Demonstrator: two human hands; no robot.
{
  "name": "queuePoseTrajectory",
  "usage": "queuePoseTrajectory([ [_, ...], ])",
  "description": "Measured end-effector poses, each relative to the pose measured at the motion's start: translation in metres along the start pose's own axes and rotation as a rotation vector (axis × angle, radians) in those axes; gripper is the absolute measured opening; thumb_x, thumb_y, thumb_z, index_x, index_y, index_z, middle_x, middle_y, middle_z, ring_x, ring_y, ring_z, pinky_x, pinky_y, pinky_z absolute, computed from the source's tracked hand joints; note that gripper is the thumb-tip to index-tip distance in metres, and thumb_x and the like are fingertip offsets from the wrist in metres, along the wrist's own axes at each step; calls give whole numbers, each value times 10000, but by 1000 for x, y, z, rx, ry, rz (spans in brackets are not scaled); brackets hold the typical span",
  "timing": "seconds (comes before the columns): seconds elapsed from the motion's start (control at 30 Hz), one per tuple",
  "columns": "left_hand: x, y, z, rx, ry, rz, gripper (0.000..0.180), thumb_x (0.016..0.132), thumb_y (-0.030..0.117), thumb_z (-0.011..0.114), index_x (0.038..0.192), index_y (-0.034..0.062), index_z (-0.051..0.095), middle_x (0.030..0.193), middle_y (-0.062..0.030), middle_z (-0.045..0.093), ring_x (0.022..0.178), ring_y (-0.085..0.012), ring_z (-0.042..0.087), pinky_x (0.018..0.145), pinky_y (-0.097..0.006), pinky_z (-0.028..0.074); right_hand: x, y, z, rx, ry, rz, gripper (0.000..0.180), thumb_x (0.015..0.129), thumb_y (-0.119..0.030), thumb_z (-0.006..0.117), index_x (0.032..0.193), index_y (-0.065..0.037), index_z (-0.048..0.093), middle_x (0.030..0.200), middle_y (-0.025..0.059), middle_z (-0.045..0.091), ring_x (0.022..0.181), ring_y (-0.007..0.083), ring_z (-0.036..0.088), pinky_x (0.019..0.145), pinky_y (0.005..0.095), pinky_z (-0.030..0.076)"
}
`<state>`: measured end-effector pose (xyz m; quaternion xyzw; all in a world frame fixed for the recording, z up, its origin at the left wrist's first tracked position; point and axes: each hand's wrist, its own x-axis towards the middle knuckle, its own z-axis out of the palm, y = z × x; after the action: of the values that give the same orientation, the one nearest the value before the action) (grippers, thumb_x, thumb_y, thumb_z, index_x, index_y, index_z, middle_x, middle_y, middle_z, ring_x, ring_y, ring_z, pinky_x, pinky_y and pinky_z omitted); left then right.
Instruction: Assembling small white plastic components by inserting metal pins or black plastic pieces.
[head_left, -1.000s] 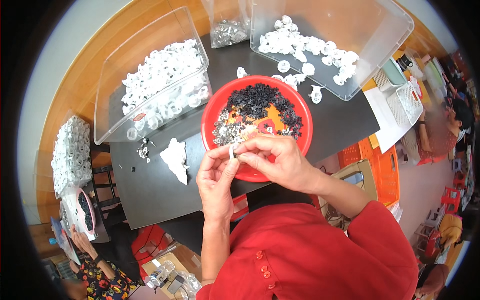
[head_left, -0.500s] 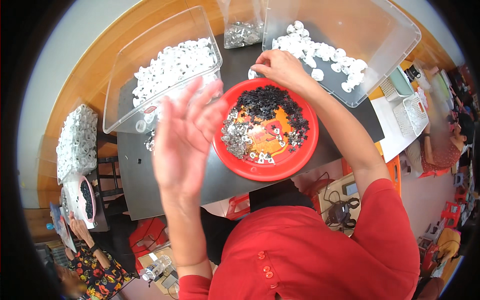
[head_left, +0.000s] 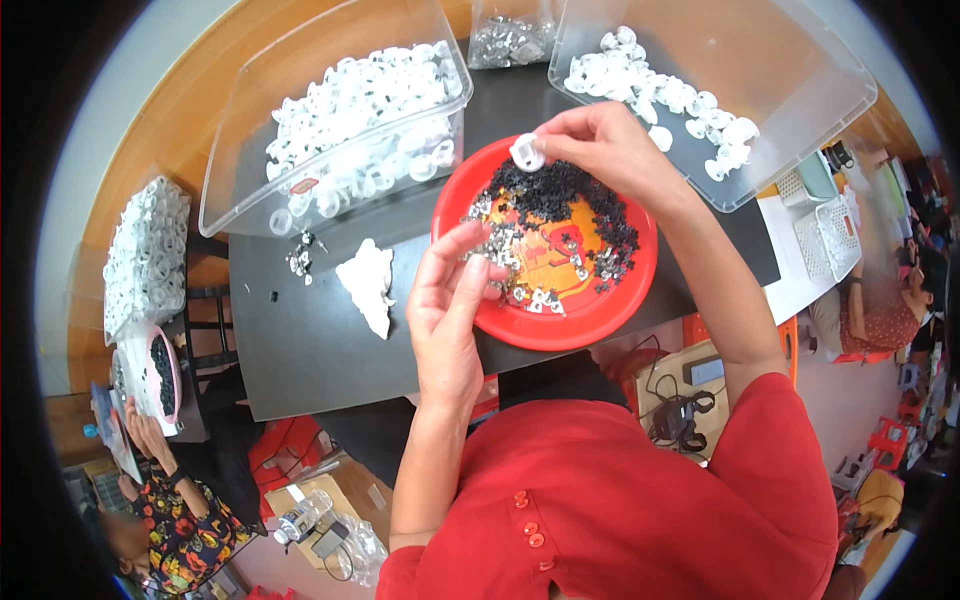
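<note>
My right hand (head_left: 605, 150) pinches a small round white plastic part (head_left: 527, 153) with an opening in it, above the far rim of a round red tray (head_left: 560, 336). Black small parts (head_left: 548, 190) heap along the tray's far and right sides. Silvery metal pieces lie at its left, and a few small white pieces (head_left: 540, 301) near the front. My left hand (head_left: 450, 315) hovers over the tray's left rim, fingers half curled and apart, nothing visible in it. Part of the metal pieces is hidden behind its fingers.
A clear bin (head_left: 335, 160) of white parts stands far left; another (head_left: 700, 185) holds fewer, far right. Between them sits a bag of metal pieces (head_left: 512, 42). Crumpled white tissue (head_left: 368, 285) lies left on the dark table (head_left: 300, 365). Other people sit at both sides.
My left hand has come right, from beside the tray to over its left rim, uncovering the tissue. My right hand now holds the white part up over the tray's far edge.
</note>
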<state>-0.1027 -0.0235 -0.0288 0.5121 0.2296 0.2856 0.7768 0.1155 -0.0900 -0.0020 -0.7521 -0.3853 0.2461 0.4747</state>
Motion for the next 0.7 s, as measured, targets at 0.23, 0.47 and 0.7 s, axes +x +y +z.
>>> queuePoseTrajectory([
  [0.23, 1, -4, 6, 29, -91, 56, 458, 874, 40, 609, 1302, 6, 449, 996, -52, 612, 912, -89, 583, 836, -232, 464, -49, -18, 29, 402, -262, 73, 252, 836, -185, 665, 941, 43, 682, 814, 68, 676, 736, 78, 617, 678, 225, 494],
  [0.47, -5, -16, -1, -89, 17, 22, 319, 908, 99, 581, 1203, -6, 520, 1015, -59, 629, 857, -105, 598, 767, -233, 482, -60, -9, 30, 369, -134, 6, 232, 838, -183, 655, 941, 24, 672, 824, 70, 682, 770, 90, 630, 695, 236, 496],
  [0.7, -8, -10, -11, -188, 35, -95, 321, 916, 126, 571, 1201, -10, 520, 990, -52, 621, 774, -91, 582, 745, -236, 486, -79, 13, 6, -360, 97, -103, 161, 795, -123, 629, 884, 7, 660, 700, 121, 650, 638, 180, 638, 605, 288, 487],
])
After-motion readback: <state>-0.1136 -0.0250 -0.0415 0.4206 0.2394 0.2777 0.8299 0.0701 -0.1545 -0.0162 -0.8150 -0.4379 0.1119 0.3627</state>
